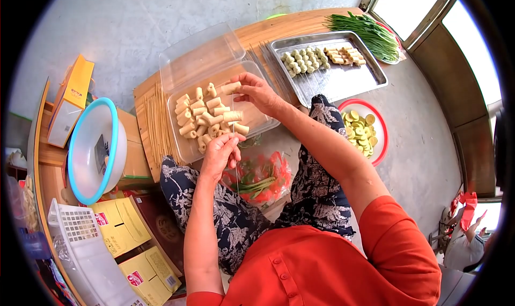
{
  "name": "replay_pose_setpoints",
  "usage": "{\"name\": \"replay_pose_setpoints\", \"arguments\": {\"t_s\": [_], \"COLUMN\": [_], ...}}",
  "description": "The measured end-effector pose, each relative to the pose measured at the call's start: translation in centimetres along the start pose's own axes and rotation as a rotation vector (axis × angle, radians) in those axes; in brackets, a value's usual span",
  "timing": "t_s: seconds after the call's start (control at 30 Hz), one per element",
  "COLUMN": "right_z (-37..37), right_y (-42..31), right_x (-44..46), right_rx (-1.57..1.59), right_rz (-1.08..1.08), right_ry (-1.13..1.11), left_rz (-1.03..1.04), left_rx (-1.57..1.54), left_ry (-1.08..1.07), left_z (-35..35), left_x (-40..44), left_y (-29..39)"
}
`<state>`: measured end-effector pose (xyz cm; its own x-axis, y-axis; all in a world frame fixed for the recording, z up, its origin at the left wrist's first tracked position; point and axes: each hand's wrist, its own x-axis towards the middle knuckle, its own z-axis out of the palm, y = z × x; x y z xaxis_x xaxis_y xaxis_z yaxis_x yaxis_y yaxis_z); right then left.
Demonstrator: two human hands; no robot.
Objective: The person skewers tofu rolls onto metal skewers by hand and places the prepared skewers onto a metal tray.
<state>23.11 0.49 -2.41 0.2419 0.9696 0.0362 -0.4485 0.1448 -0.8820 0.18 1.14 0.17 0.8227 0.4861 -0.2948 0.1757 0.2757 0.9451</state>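
My left hand (221, 154) is closed round a thin skewer (237, 176), whose lower end points down toward my lap. One tan roll (233, 116) sits on the skewer just above that hand. My right hand (254, 94) pinches another tan roll (229, 88) over the clear plastic box. Many short hollow rolls (198, 113) lie heaped in the box (257, 123). Its clear lid (201, 56) rests open behind it. A bundle of bare skewers (155, 126) lies along the left side of the box.
A metal tray (332, 88) holds skewered green balls and rolls. Green chives (365, 35) lie at the table's far end. A red-rimmed bowl (382, 137) of sliced vegetable stands right. A blue-rimmed basin (117, 139) and a white basket (83, 257) are left; a plastic bag (268, 172) sits between my knees.
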Motion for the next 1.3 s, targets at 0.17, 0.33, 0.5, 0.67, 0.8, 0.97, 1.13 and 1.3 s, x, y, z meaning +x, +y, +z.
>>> {"name": "replay_pose_setpoints", "arguments": {"t_s": [0.17, 0.33, 0.5, 0.67, 0.8, 0.97, 1.13, 1.3], "right_z": [0.4, 1.1, 1.0, 1.8, 2.5, 2.0, -3.5, -4.9], "right_y": [-0.1, -0.3, 0.3, 0.7, 0.6, 0.8, 0.3, 3.5], "right_x": [-0.3, -0.8, -0.9, -1.7, -2.2, -1.3, 2.8, 3.2], "right_rx": [0.025, 0.053, 0.101, 0.11, 0.16, 0.071, -0.665, -1.476], "right_rz": [-0.005, 0.048, 0.107, 0.201, 0.244, 0.249, 0.096, 0.037], "right_ry": [-0.029, -0.023, -0.066, -0.117, -0.179, -0.118, 0.238, 0.204], "left_rz": [0.016, 0.027, 0.03, 0.05, 0.058, 0.054, 0.093, 0.096], "left_rx": [0.018, 0.017, 0.021, -0.001, 0.01, 0.001, 0.01, 0.014], "left_ry": [0.011, 0.027, 0.056, 0.088, 0.117, 0.169, 0.197, 0.214], "left_z": [0.0, 0.0, 0.0, -0.2, -0.2, -0.4, -0.6, -1.0], "left_x": [0.0, 0.1, 0.3, 0.4, 0.5, 0.4, 0.2, 0.3], "left_y": [0.0, -0.1, -0.2, -0.4, -0.6, -0.5, -0.6, -0.3]}}
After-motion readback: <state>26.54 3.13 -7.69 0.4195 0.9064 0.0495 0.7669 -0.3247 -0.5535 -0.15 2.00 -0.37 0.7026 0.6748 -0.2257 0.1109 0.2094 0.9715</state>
